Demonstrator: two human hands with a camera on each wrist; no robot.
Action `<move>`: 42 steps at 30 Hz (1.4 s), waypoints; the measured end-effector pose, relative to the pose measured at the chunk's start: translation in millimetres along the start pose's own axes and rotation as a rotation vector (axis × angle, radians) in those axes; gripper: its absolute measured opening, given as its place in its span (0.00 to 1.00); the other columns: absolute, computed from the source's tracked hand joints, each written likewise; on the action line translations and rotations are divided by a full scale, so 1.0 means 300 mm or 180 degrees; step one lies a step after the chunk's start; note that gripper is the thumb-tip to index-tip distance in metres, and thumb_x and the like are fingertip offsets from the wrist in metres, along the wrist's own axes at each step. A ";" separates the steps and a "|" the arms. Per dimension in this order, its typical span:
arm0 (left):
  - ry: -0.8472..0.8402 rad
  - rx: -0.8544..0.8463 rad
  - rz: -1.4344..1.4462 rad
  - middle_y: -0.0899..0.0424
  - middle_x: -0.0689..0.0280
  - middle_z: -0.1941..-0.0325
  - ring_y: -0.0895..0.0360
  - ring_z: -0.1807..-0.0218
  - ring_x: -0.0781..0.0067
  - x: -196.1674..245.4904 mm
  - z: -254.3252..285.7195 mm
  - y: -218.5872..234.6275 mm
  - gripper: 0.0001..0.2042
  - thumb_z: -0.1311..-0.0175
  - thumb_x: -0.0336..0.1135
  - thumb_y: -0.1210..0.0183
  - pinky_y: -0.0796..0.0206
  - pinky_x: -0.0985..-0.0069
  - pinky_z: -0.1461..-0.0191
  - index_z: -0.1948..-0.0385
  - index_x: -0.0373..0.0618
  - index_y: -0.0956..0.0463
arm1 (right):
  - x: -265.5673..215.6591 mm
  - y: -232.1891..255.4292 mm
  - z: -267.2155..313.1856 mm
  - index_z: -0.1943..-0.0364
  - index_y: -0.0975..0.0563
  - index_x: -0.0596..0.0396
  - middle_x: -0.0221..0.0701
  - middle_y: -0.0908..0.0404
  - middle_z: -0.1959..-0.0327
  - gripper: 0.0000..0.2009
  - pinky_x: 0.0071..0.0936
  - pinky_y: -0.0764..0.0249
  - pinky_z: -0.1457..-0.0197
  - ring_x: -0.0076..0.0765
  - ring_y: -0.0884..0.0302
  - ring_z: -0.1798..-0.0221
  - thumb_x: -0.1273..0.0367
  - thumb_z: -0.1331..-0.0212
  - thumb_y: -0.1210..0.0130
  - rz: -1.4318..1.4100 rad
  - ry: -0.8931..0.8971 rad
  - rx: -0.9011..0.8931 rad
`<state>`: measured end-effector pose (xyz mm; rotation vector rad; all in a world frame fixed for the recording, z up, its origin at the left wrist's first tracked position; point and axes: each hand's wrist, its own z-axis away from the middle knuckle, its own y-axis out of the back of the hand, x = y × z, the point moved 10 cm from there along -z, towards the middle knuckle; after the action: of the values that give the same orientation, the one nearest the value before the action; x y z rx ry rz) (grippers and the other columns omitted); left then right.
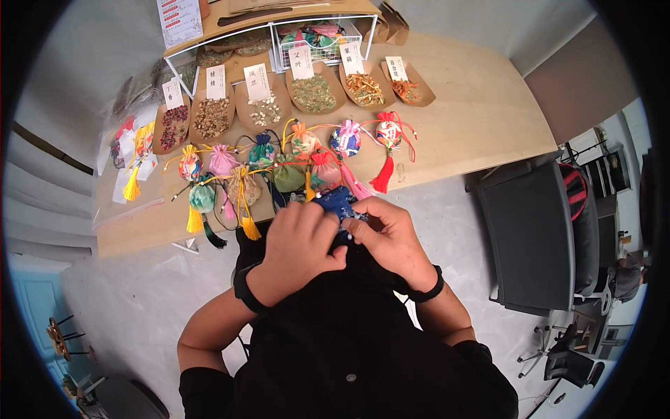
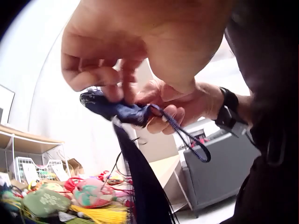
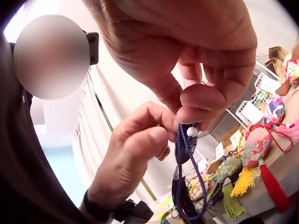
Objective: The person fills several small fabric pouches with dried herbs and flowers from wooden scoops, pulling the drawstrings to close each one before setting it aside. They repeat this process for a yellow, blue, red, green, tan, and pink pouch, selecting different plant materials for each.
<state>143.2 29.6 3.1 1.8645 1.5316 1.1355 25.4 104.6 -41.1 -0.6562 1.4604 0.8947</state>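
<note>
A dark blue patterned pouch is held up between both hands, just off the table's front edge. My left hand has curled fingers on its left side; in the left wrist view, that hand's fingertips grip the pouch. My right hand pinches the gathered end, and shows behind the pouch in the left wrist view. A braided blue cord loop and a dark blue tassel hang down. A white bead sits under the right fingertips in the right wrist view.
Several colourful tasselled pouches lie on the wooden table just beyond the hands. Behind them stand paper trays of dried herbs with labels, and a shelf with a wire basket. A dark grey chair is at the right.
</note>
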 end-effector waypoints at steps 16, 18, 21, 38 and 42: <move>0.0637 0.0123 -0.0875 0.28 0.58 0.51 0.31 0.52 0.53 -0.126 -0.152 0.027 0.35 0.51 0.52 0.28 0.40 0.56 0.50 0.42 0.43 0.27 | -0.195 0.001 -0.107 0.59 0.15 0.60 0.42 0.20 0.37 0.09 0.35 0.22 0.43 0.38 0.20 0.46 0.76 0.43 0.30 0.0562 0.1406 -0.0133; 0.0462 0.0003 -0.0982 0.28 0.59 0.52 0.31 0.51 0.54 -0.146 -0.219 0.011 0.37 0.55 0.52 0.26 0.39 0.57 0.50 0.43 0.44 0.27 | -0.167 0.059 -0.153 0.60 0.14 0.60 0.42 0.20 0.38 0.09 0.35 0.22 0.43 0.40 0.20 0.46 0.76 0.44 0.29 0.0635 0.1204 0.0148; 0.0320 -0.0126 -0.1043 0.29 0.60 0.53 0.31 0.52 0.55 -0.172 -0.300 -0.011 0.40 0.63 0.52 0.23 0.38 0.58 0.50 0.44 0.45 0.26 | -0.186 0.138 -0.181 0.63 0.14 0.61 0.42 0.17 0.42 0.08 0.35 0.23 0.43 0.41 0.19 0.49 0.76 0.46 0.29 0.1150 0.1612 0.0768; 0.0468 0.0108 0.0044 0.30 0.57 0.53 0.27 0.51 0.51 -0.219 -0.402 -0.139 0.35 0.56 0.40 0.23 0.32 0.55 0.50 0.43 0.42 0.26 | -0.212 0.175 -0.225 0.60 0.17 0.58 0.39 0.13 0.60 0.08 0.53 0.35 0.24 0.48 0.16 0.50 0.73 0.43 0.32 0.1226 0.1743 0.1068; 0.0270 0.0190 -0.0188 0.30 0.57 0.52 0.28 0.50 0.50 -0.204 -0.449 -0.139 0.32 0.55 0.36 0.26 0.33 0.55 0.49 0.44 0.42 0.26 | -0.211 0.196 -0.248 0.62 0.21 0.60 0.41 0.14 0.58 0.08 0.48 0.29 0.31 0.49 0.17 0.50 0.75 0.43 0.33 0.1202 0.1592 0.0873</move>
<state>6.6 -36.7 25.8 1.8178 1.6733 1.1675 -58.1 67.2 27.1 -0.4172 2.1640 0.8224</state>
